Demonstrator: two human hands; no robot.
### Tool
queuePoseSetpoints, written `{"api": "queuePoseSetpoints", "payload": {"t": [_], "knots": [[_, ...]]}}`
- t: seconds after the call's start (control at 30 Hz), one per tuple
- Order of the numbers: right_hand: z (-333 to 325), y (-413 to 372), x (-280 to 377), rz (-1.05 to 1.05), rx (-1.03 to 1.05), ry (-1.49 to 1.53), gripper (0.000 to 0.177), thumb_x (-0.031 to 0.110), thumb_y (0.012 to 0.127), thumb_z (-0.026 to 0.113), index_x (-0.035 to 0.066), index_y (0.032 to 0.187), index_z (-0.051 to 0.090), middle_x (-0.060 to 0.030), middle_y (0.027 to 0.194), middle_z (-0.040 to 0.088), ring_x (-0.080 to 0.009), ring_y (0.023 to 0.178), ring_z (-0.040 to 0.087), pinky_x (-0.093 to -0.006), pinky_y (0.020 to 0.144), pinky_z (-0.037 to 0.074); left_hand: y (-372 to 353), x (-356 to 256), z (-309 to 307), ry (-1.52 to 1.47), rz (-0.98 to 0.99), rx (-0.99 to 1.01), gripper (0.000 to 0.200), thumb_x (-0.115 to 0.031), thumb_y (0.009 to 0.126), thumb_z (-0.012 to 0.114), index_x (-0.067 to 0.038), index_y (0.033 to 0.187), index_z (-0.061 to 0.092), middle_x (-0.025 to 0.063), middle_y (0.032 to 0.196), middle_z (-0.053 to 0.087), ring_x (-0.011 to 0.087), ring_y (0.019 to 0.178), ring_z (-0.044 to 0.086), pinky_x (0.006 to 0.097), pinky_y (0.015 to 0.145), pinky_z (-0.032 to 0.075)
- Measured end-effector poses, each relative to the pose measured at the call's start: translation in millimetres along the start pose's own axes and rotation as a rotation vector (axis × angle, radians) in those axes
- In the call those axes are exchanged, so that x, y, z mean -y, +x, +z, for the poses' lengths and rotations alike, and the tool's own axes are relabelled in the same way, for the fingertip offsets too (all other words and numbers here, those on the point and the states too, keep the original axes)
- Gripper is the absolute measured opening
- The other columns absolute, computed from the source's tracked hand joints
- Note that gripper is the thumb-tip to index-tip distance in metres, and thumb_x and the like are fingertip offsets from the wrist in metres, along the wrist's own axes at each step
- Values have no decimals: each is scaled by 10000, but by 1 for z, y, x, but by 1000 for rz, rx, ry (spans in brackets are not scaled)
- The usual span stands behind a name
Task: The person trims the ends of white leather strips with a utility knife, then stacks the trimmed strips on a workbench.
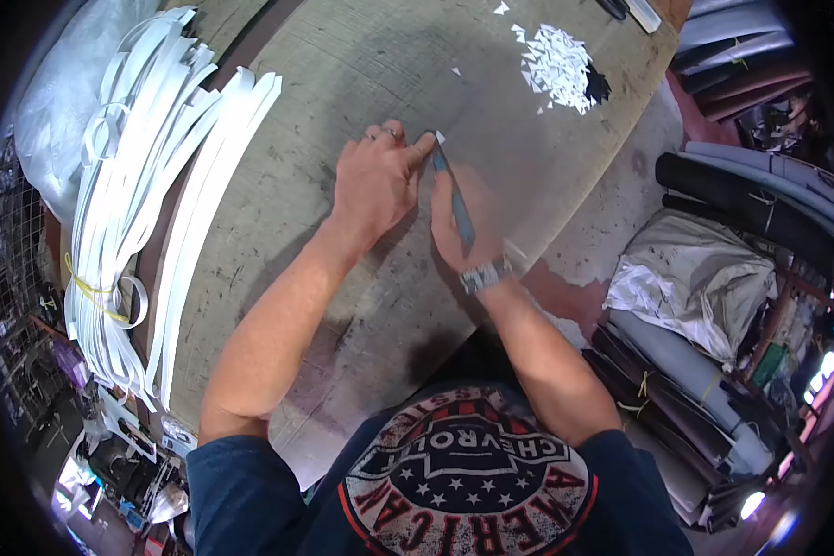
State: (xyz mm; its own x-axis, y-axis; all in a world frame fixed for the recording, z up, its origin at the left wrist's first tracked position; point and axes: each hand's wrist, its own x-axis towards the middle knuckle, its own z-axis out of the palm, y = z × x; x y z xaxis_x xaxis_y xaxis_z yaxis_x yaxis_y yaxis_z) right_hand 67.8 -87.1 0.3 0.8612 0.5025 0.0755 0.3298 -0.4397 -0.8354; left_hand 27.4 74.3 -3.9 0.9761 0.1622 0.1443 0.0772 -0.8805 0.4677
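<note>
Left hand point(375, 181), fingers together, pins the white offcut point(440, 137) steady on the bench point(343, 74); right hand point(468, 236) fingers clamp the blue knife point(456, 199).

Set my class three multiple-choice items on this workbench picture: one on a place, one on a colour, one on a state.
1. Where on the bench does the heap of white scraps lie?
A. at its far right end
B. on the floor
C. in a bowl
2. What colour is the band tying the white strips?
A. red
B. yellow
C. black
3. How is the right hand?
A. flat and empty
B. off the bench
C. closed on a blue-handled tool
1 A: the scraps lie top right, far from both hands.
2 B: a yellow loop rings the bundle.
3 C: its fingers wrap the handle beside the left hand.
</note>
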Motion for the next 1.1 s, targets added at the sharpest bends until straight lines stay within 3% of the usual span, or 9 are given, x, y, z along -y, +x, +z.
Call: {"api": "queuePoseSetpoints", "payload": {"t": [0.4, 0.5, 0.6, 0.67, 0.7, 0.73, 0.83, 0.93, 1.1], "knots": [[-3, -3, -14, -17, -50, 1, 291, 206, 1079, 529, -39, 979, 652, -276, 979, 677, -530, 935, 642, -560, 843, 536, -43, -7, -3, -5, 28, -92, 435, -89, 937, 719, -139, 1368, 739, 128, 988, 582, 341, 940, 587, 447, 819, 467], [-18, -2, -19, 12, -38, 124, 312, 234, 1076, 560, -43, 1002, 683, -248, 950, 702, -458, 888, 689, -494, 809, 553, -80, -3, -9, 57, -25, -133, 441, -101, 954, 716, -160, 1391, 725, 113, 1006, 568, 323, 958, 581, 438, 830, 458], [-28, 0, -63, 98, -59, 430, 358, 300, 1088, 590, -28, 1041, 726, -167, 968, 759, -287, 833, 729, -387, 775, 559, -108, 5, -20, 136, -124, -89, 483, -161, 961, 735, -162, 1442, 691, 118, 1087, 606, 314, 1042, 595, 445, 877, 461], [-67, 0, -74, 191, -27, 496, 411, 366, 1123, 574, -4, 1090, 749, -78, 974, 780, -140, 829, 708, -306, 781, 552, -116, -16, -21, 189, -114, -261, 509, -191, 966, 739, -143, 1467, 667, 135, 1161, 624, 329, 1090, 597, 460, 925, 465], [-94, 1, -72, 192, -22, 473, 435, 386, 1139, 548, 2, 1120, 752, -65, 984, 782, -132, 843, 711, -302, 793, 557, -116, -31, -19, 216, -107, -345, 524, -206, 969, 740, -133, 1480, 655, 144, 1199, 634, 336, 1114, 598, 468, 948, 466], [-123, 6, -70, 205, -33, 438, 480, 409, 1155, 499, -5, 1183, 740, -73, 1039, 778, -144, 879, 718, -314, 824, 561, -118, -47, -13, 121, -171, -276, 600, -239, 962, 753, -93, 1523, 599, 192, 1396, 616, 387, 1290, 580, 505, 1103, 448], [-203, 25, -77, 132, -102, 384, 586, 445, 1190, 385, -25, 1354, 694, -105, 1211, 755, -182, 1026, 721, -350, 931, 562, -96, -97, 29, -13, -191, -215, 700, -334, 1006, 709, -38, 1600, 487, 237, 1602, 487, 417, 1521, 427, 547, 1262, 320], [-282, 58, -96, -75, -256, 242, 550, 375, 1196, 375, -36, 1470, 618, -146, 1386, 698, -228, 1243, 661, -380, 1058, 526, -40, -121, 71, 162, -494, -163, 809, -437, 1048, 637, 30, 1649, 363, 261, 1729, 322, 424, 1642, 227, 555, 1332, 183], [-420, 127, -150, -115, -388, 100, 482, 254, 1175, 416, -77, 1479, 591, -193, 1456, 668, -286, 1366, 617, -420, 1173, 457, 93, -100, 106, 239, -629, -271, 880, -597, 1090, 479, 24, 1684, 288, 238, 1764, 271, 389, 1661, 185, 551, 1336, 162]]}}
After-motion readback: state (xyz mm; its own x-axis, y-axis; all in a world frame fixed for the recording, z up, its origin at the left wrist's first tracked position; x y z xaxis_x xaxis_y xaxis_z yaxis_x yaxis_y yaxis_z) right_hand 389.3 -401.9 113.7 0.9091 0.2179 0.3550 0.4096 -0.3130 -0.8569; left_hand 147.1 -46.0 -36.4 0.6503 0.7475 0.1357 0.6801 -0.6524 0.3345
